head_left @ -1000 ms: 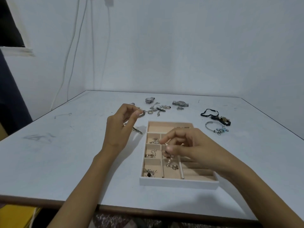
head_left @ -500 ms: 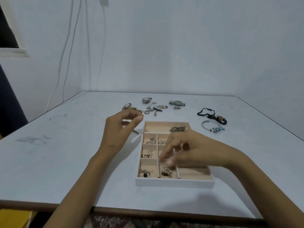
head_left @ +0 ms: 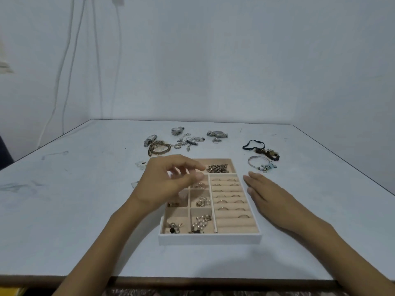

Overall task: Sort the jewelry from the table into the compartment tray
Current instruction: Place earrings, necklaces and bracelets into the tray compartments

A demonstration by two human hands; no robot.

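Observation:
The white compartment tray (head_left: 209, 239) with beige lining sits in the middle of the table. Its right half holds rows of rings (head_left: 227, 191). A pearl piece (head_left: 201, 224) lies in the near middle compartment, and a heap of dark metal pieces (head_left: 218, 168) fills the far one. My left hand (head_left: 168, 184) hovers over the tray's far left compartments, fingers curled and thumb tip near the index; blur hides whether anything is between them. To the right of the tray my right hand (head_left: 267, 194) lies flat on the table, fingers straight, holding nothing.
Loose jewelry lies beyond the tray: three watches (head_left: 217, 133), silver chains (head_left: 189, 141), a gold chain (head_left: 159, 148). A black bracelet (head_left: 260, 149) and a silver charm bangle (head_left: 261, 164) are at the right. Small bits (head_left: 141, 164) lie left of the tray.
My right hand let the pearl piece drop into the near middle compartment and moved out to the table at the tray's right. My left hand shifted right, over the tray.

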